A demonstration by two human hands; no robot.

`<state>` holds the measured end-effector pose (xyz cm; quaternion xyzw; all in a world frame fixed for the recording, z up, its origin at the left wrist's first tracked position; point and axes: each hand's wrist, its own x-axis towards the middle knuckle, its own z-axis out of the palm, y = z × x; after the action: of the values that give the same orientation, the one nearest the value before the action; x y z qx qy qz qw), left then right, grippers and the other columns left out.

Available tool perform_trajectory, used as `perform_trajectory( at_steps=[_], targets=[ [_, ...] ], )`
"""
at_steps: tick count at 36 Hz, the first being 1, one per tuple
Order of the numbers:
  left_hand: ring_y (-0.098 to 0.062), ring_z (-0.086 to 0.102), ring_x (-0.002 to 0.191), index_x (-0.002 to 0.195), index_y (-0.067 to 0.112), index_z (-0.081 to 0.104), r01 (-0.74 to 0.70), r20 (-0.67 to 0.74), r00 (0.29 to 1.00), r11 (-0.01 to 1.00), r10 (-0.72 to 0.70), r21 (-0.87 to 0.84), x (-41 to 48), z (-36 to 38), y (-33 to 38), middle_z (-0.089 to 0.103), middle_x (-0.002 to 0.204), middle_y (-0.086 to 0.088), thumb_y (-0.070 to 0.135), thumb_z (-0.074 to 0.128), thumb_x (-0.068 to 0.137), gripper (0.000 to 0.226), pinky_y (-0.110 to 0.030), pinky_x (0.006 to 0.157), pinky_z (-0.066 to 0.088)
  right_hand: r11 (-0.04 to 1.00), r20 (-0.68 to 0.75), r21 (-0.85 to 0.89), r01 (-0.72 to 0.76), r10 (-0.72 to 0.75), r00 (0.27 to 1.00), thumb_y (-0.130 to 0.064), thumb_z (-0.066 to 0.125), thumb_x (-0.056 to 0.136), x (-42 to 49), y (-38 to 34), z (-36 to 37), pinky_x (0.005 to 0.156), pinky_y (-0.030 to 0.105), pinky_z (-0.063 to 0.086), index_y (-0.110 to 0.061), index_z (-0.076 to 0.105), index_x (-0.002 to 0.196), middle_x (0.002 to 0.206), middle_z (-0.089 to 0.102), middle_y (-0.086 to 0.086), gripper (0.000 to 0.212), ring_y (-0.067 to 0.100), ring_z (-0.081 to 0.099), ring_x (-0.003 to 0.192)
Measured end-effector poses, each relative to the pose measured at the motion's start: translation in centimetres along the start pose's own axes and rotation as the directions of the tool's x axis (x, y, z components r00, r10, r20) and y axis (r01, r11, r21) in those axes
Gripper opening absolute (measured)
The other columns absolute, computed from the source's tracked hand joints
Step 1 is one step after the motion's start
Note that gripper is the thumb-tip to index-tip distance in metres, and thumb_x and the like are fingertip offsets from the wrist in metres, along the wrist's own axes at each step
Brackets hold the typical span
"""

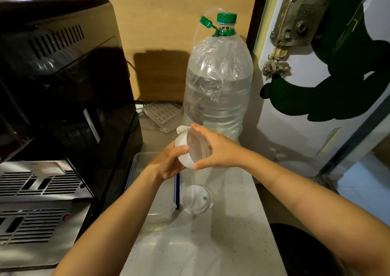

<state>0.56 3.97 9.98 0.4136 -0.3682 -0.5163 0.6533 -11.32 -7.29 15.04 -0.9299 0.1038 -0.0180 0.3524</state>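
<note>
Both hands hold a round white plastic lid (185, 151) tilted on edge above the counter. My left hand (168, 164) grips its lower left rim, thumb over the ridged side. My right hand (213, 149) spans its clear inner face, with the fingers on the top rim and the thumb at the bottom rim. Below them a small clear plastic cup (197, 199) stands on the pale counter (221, 244).
A large water bottle (219, 90) with a green cap stands at the back. A black coffee machine (59, 81) with a metal drip tray (40, 183) fills the left. A clear rectangular container (143, 161) lies beside it. A door (316, 85) is on the right.
</note>
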Motion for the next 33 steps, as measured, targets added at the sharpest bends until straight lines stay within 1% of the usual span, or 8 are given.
perform_trajectory(
  at_steps=[3, 9, 14, 17, 20, 25, 28, 33],
  targets=[
    [-0.015, 0.065, 0.089, 0.115, 0.014, 0.050, 0.005, -0.010, 1.000, 1.000, -0.005, 0.030, 0.1, -0.3, -0.2, 0.063, 0.100, -0.005, 0.046, 0.084, 0.046, 0.084, -0.026, 0.070, 0.056, 1.000, 0.018, -0.008, -0.004, 0.004, 1.000, -0.026, 0.079, 0.071, 0.4, 0.1, 0.4, 0.109, 0.023, 0.026, -0.019, 0.008, 0.149, 0.159, 0.013, -0.002, 0.106, 0.015, 0.019, 0.144],
    [-0.014, 0.065, 0.089, 0.111, 0.016, 0.053, -0.004, -0.043, 0.999, 0.999, 0.006, 0.042, 0.0, -1.0, -0.5, 0.070, 0.093, 0.001, 0.047, 0.083, 0.044, 0.080, -0.027, 0.071, 0.056, 1.000, 0.050, -0.012, -0.014, 0.015, 0.999, -0.025, 0.078, 0.072, 1.2, 0.2, 0.8, 0.110, 0.025, 0.027, -0.020, 0.006, 0.149, 0.159, 0.011, -0.001, 0.106, 0.016, 0.020, 0.144],
    [-0.020, 0.062, 0.095, 0.117, 0.012, 0.050, -0.015, -0.088, 0.996, 1.000, 0.016, 0.021, -0.3, -1.8, -0.8, 0.064, 0.101, -0.007, 0.047, 0.082, 0.045, 0.087, -0.029, 0.076, 0.056, 0.999, 0.082, 0.018, -0.034, 0.032, 0.996, -0.027, 0.079, 0.072, 1.8, 0.6, 1.2, 0.110, 0.021, 0.019, -0.023, 0.002, 0.149, 0.160, 0.003, -0.004, 0.109, 0.013, 0.013, 0.145],
    [-0.020, 0.055, 0.091, 0.115, 0.013, 0.046, 0.005, -0.166, 0.986, 1.000, -0.006, -0.009, -0.8, -2.5, -0.9, 0.053, 0.101, -0.009, 0.050, 0.084, 0.035, 0.096, -0.026, 0.069, 0.055, 0.993, 0.068, 0.087, -0.082, 0.076, 0.995, -0.025, 0.079, 0.072, 1.9, 1.5, 1.5, 0.104, 0.016, 0.017, -0.024, -0.002, 0.149, 0.160, 0.005, -0.003, 0.111, 0.013, 0.012, 0.145],
    [-0.020, 0.052, 0.090, 0.111, 0.019, 0.047, 0.017, -0.228, 0.973, 0.998, -0.030, -0.061, -1.3, -3.3, -1.1, 0.051, 0.099, -0.007, 0.049, 0.086, 0.028, 0.097, -0.026, 0.065, 0.056, 0.976, 0.087, 0.143, -0.166, 0.155, 0.984, -0.025, 0.079, 0.072, 1.9, 3.1, 2.4, 0.108, 0.020, 0.016, -0.022, -0.003, 0.149, 0.160, 0.003, 0.000, 0.112, 0.015, 0.009, 0.146],
    [-0.020, 0.053, 0.090, 0.106, 0.021, 0.050, 0.022, -0.277, 0.959, 0.993, -0.053, -0.116, -2.0, -4.0, -1.3, 0.052, 0.098, -0.006, 0.046, 0.087, 0.022, 0.096, -0.026, 0.064, 0.057, 0.963, 0.176, -0.054, -0.263, 0.269, 0.947, -0.033, 0.079, 0.070, 1.4, 6.3, 5.9, 0.117, 0.033, 0.015, -0.016, -0.001, 0.149, 0.159, 0.005, 0.006, 0.114, 0.022, 0.009, 0.146],
    [-0.018, 0.054, 0.087, 0.104, 0.020, 0.050, 0.038, -0.277, 0.959, 0.994, -0.066, -0.107, -2.3, -3.8, -1.4, 0.052, 0.095, -0.005, 0.046, 0.087, 0.021, 0.095, -0.023, 0.061, 0.057, 0.946, 0.222, -0.222, -0.235, 0.284, 0.933, -0.036, 0.081, 0.066, 1.4, 7.4, 8.5, 0.116, 0.039, 0.025, -0.018, 0.008, 0.148, 0.157, 0.014, 0.008, 0.112, 0.027, 0.017, 0.144],
    [-0.018, 0.054, 0.087, 0.108, 0.017, 0.049, 0.080, -0.292, 0.950, 0.991, -0.109, -0.111, -2.9, -3.9, -1.5, 0.053, 0.096, -0.006, 0.044, 0.088, 0.019, 0.102, -0.022, 0.059, 0.056, 0.853, 0.300, -0.497, -0.159, 0.341, 0.891, -0.036, 0.077, 0.068, 1.9, 8.0, 12.0, 0.108, 0.043, 0.037, -0.024, 0.008, 0.148, 0.156, 0.014, 0.007, 0.106, 0.031, 0.025, 0.139]
  ],
)
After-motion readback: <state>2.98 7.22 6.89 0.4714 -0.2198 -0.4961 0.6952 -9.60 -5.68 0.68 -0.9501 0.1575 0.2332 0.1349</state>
